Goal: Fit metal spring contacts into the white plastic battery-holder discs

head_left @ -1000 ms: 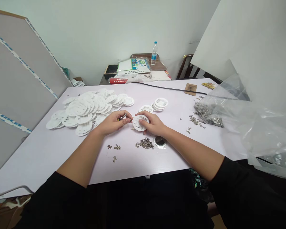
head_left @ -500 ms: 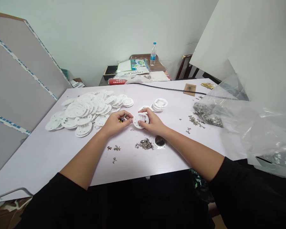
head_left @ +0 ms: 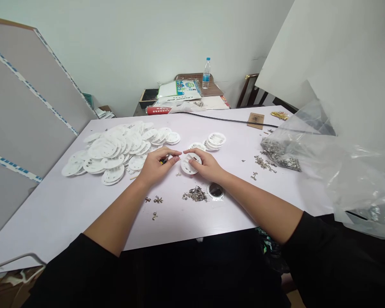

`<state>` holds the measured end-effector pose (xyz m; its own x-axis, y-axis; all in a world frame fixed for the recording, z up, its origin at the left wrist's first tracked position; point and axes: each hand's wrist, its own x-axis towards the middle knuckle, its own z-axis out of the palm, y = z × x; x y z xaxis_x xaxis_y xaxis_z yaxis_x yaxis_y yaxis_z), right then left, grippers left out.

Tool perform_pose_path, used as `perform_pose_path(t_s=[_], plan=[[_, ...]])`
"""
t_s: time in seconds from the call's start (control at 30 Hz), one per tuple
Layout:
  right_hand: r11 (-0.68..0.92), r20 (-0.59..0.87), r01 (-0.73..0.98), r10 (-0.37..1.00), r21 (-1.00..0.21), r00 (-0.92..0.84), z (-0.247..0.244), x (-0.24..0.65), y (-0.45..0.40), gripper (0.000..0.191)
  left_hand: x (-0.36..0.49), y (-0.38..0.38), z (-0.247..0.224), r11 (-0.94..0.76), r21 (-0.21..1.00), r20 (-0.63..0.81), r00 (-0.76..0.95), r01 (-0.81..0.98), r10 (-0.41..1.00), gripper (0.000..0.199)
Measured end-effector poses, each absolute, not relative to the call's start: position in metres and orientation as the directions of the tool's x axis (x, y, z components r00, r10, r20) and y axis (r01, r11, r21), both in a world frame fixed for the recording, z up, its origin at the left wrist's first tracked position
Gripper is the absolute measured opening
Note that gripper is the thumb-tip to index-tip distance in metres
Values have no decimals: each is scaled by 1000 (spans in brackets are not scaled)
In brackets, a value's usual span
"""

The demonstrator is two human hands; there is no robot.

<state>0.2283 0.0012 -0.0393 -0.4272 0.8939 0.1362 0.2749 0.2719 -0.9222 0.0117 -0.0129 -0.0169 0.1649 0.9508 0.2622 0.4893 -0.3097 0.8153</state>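
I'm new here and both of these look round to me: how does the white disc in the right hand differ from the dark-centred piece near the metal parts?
The white disc is pale across its face, while the dark-centred piece is pale only around its edge. The white disc is held by the right hand; the dark-centred piece lies on the table. Both are round.

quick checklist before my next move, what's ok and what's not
1. White disc held in right hand: ok
2. Yellow-and-black tool held in left hand: ok
3. Small metal part between left fingertips: cannot tell, too small
4. Metal pieces near the hands all in one pile: not ok, a few loose pieces lie apart
5. Water bottle upright, away from both hands: ok
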Motion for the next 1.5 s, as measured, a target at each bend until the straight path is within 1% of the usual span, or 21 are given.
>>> perform_pose_path(t_s=[0.07, 0.1, 0.27, 0.43, 0.57, 0.7, 0.87, 1.03, 1.1, 1.27, 1.33, 1.5], plan=[[193, 71, 229, 889, -954, -452, -41, 227, 0, 45, 15, -15, -17, -306, 811, 252, 174, 499, 952, 36], [177, 61, 222, 891, -959, -451, -41, 227, -1, 45, 17, -16, -16, -295, 812, 242, 170, 504, 955, 36], [286, 161, 286, 905, -914, -393, -39, 225, 0, 35, 21, -17, -18, -220, 819, 214, 73, 529, 974, 37], [335, 201, 302, 895, -892, -399, -39, 223, 0, 40, 22, -17, -20, -281, 791, 270, 101, 544, 957, 31], [355, 216, 306, 888, -883, -407, -40, 222, 1, 43, 23, -18, -20, -284, 778, 290, 80, 561, 954, 34], [381, 228, 333, 880, -863, -417, -38, 222, 0, 43, 23, -19, -19, -280, 758, 288, 83, 589, 954, 33], [408, 238, 345, 866, -845, -440, -36, 221, -2, 37, 23, -18, -21, -328, 724, 328, 116, 607, 938, 33], [386, 221, 335, 872, -859, -437, -35, 221, -2, 31, 23, -18, -22, -340, 710, 326, 140, 617, 935, 32], [378, 218, 321, 873, -868, -437, -36, 221, -2, 30, 23, -18, -22, -337, 712, 320, 143, 616, 937, 31], [385, 231, 289, 863, -877, -449, -36, 221, -2, 37, 23, -17, -23, -366, 729, 340, 159, 578, 927, 28], [387, 231, 289, 861, -876, -453, -37, 221, -2, 36, 23, -15, -24, -366, 743, 338, 157, 560, 928, 28], [346, 202, 251, 864, -904, -462, -38, 220, -2, 32, 23, -12, -28, -287, 819, 261, 122, 496, 958, 26]])
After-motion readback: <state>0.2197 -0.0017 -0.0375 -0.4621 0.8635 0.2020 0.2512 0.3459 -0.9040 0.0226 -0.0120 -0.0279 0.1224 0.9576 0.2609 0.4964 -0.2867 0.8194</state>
